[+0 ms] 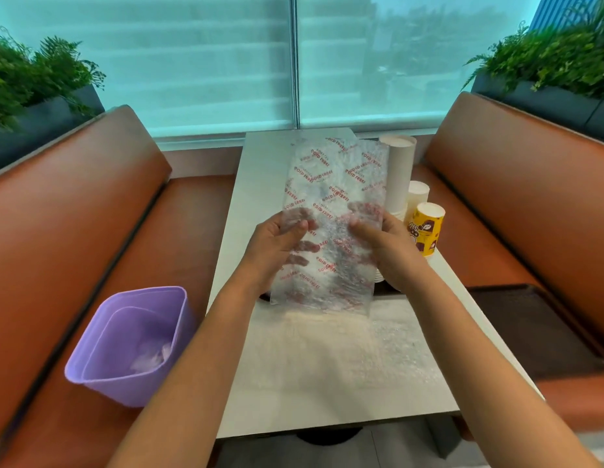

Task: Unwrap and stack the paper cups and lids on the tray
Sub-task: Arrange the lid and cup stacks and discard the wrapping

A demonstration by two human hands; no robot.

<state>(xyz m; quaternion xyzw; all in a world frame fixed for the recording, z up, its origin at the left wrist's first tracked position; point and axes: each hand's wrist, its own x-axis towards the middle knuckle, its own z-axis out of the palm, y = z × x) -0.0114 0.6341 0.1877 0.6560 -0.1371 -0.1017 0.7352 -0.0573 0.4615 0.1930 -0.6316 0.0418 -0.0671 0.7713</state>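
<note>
A: What's in the grip rn, and how will it handle?

B: Both hands hold the clear plastic wrapper [331, 228] w/ red print, up above the counter [260, 383]; left hand [280, 244] pinches its left edge, right hand [385, 248] its right edge, fingers curled round the film. Prob v. light, limp, crinkly, a bit slippery; best taken at the edges, as now.

A: And the cups?

B: Tall white cup stack [400, 173] stands just right of the wrapper; a shorter white stack [418, 197] and a yellow printed cup [427, 231] right of that, nearer me. Paper, so light and easy to crush; hold by the sides, gently.

A: Anything unclear?

B: Dark tray [530, 329] well right of the wrapper, partly blurred; lids can't be made out; whatever's behind the wrapper is hidden. Purple bin [131, 346] left of it, contents hazy.
</note>
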